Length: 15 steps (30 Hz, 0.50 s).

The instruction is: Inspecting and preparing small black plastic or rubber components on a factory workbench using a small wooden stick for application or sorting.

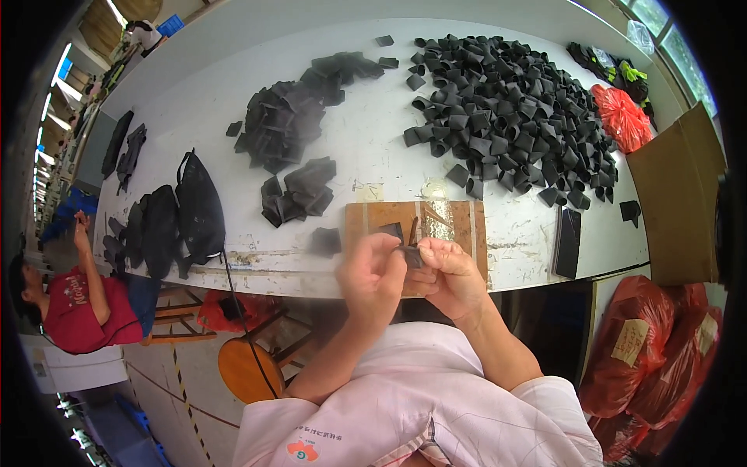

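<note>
My left hand point(369, 272) and my right hand point(453, 276) are close together over a brown wooden board point(477, 233) at the table's near edge. Between their fingertips they pinch a small black piece of sheet material point(412, 257), which looks folded or curled. Part of it is hidden by my fingers. Just beyond, a thin brown strip or stick point(414, 227) stands up near the hands; I cannot make out its kind. Another dark piece point(391, 230) lies on the board. A flat black piece point(325, 242) rests on the table left of my left hand.
A heap of black tube-shaped pieces point(506, 117) covers the far right; piles of flat black pieces point(280, 128) lie left. A black block point(567, 243), cardboard box point(677, 194) and red bags point(634, 342) are right. A person in red point(85, 311) sits left, near a stool point(247, 369).
</note>
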Available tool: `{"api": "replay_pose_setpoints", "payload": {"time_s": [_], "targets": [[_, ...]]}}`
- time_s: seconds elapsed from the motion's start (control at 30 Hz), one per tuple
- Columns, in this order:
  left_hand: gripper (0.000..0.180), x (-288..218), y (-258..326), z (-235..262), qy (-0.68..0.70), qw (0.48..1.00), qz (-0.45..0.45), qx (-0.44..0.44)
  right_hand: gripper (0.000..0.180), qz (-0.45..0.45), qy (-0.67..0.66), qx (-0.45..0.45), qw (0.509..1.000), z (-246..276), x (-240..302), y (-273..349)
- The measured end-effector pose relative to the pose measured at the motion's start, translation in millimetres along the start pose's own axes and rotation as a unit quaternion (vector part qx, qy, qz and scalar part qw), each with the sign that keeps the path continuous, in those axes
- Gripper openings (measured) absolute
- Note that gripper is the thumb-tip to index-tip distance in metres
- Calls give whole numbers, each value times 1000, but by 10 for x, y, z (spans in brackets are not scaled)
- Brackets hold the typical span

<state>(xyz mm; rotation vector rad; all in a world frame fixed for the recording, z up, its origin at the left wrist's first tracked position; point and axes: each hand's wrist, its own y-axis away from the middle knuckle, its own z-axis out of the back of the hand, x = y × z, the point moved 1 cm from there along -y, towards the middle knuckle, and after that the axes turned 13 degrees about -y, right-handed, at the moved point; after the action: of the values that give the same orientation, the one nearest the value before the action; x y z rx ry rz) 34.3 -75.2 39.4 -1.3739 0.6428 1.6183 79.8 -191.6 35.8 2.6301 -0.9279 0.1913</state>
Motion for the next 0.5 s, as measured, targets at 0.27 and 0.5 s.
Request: {"api": "replay_pose_setpoints", "payload": {"time_s": [0.27,0.5], "targets": [[19,-206,-396,106,668,639,287,250,32,93,356,36,929,-385,438,-201],[24,8,-285,7,193,974,86,85,28,171,499,-30,849,-60,336,-281]]}}
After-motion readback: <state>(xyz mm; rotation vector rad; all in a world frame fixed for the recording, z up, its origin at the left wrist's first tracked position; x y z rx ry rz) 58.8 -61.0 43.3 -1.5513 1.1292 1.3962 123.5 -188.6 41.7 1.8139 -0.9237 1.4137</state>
